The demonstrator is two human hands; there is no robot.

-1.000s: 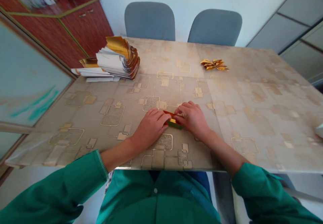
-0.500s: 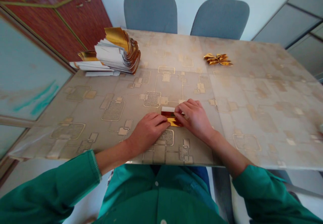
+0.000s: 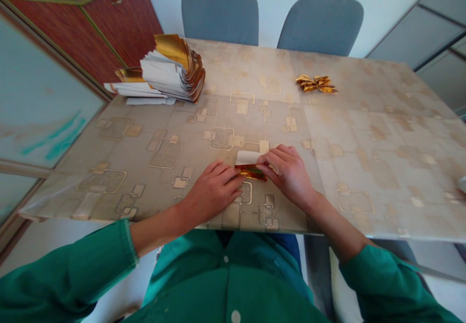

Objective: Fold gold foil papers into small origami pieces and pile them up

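A small sheet of gold foil paper (image 3: 251, 173), white on its back, lies partly folded on the table near its front edge. My right hand (image 3: 286, 170) pinches the paper's right end between thumb and fingers, and a white flap stands up along the far side. At the left end, my left hand (image 3: 216, 184) has its fingertips and thumb closed on the folded gold strip. The fingers cover both ends of the paper. Farther off to the right sits a folded gold paper piece (image 3: 316, 84) with fanned pleats.
A thick stack of gold and white paper sheets (image 3: 171, 73) stands at the table's back left. The patterned tablecloth (image 3: 364, 167) covers the table. Two grey chairs (image 3: 220, 12) are behind it, and a red-brown cabinet (image 3: 120, 26) stands at the left.
The white flap shows larger as my right hand has lifted and folded the far side of the paper. Less of the gold face shows. The view has shifted slightly.
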